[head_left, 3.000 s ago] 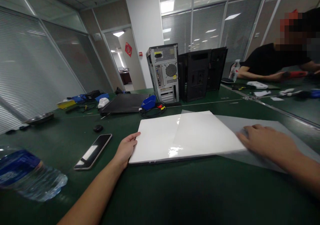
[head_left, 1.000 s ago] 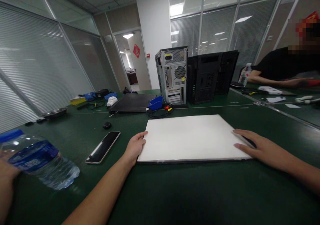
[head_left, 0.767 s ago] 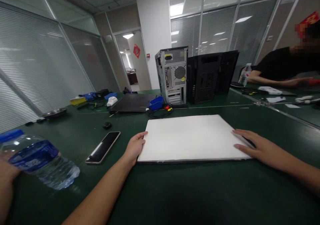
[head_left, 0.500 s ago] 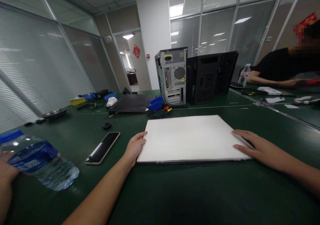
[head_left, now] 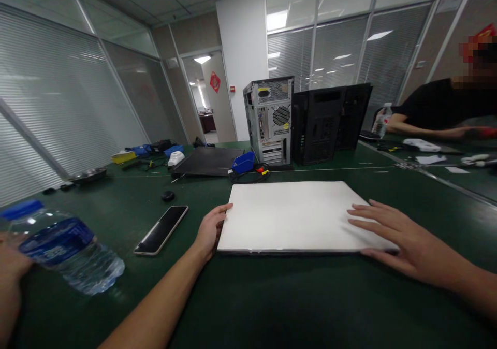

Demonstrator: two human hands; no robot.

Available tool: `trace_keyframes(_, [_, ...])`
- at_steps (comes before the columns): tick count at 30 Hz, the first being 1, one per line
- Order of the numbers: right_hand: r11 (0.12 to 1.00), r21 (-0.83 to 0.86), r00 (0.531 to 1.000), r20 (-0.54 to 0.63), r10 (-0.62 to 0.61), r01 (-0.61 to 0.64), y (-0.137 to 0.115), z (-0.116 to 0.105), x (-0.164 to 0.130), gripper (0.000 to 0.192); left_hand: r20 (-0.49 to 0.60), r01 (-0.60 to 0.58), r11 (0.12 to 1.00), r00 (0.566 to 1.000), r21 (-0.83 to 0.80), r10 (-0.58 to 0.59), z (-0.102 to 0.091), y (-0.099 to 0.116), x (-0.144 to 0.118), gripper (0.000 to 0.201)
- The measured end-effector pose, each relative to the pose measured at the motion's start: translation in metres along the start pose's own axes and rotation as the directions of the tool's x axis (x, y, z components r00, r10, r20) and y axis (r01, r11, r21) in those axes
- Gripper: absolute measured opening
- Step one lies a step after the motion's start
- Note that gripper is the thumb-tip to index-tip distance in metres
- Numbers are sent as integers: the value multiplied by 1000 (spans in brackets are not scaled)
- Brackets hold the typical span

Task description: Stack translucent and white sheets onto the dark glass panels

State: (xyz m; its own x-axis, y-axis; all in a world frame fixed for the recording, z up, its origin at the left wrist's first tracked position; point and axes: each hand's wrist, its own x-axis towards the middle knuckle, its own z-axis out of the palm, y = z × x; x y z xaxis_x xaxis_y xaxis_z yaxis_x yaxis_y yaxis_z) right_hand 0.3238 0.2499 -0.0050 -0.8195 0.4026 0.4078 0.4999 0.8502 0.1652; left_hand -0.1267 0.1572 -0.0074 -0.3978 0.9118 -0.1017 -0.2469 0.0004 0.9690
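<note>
right hand (head_left: 404, 237) slid inward onto white laptop (head_left: 295, 215), fingers spread flat, left hand (head_left: 209, 228) cupping its left edge, green desk (head_left: 272, 297)

A phone (head_left: 161, 229) and a water bottle (head_left: 64, 253) lie on the green counter (head_left: 272, 297); 3 computer towers (head_left: 306, 121) stand behind.

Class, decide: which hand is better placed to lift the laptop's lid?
Probably the left hand: its fingers curl round the laptop's edge, while the right hand lies flat on top.
</note>
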Motion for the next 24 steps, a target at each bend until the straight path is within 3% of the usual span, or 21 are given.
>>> trace_keyframes(4, [978,-83,981,-5,-195,194,-21,1,12,74,129,-49,999,990,-22,51,-1,-5,-2,42])
trace_keyframes(8, [945,-146,943,-121,-310,292,-30,2,13,61,258,-106,994,962,31,94,-1,-5,-4,44])
trace_keyframes(13, [900,-200,894,-158,-419,387,-32,-10,6,48,292,-282,939,931,195,219,3,-3,-8,41])
trace_keyframes(17, [912,-142,893,-193,-406,384,-33,-16,5,45,276,-405,813,909,418,311,5,0,-12,37])
trace_keyframes(21, [932,-110,902,-236,-362,345,-36,-13,5,46,286,-483,687,875,542,390,5,4,-16,32])
trace_keyframes(24, [967,-23,909,-338,-246,253,-35,-8,2,45,297,-528,615,846,585,444,6,6,-18,29])
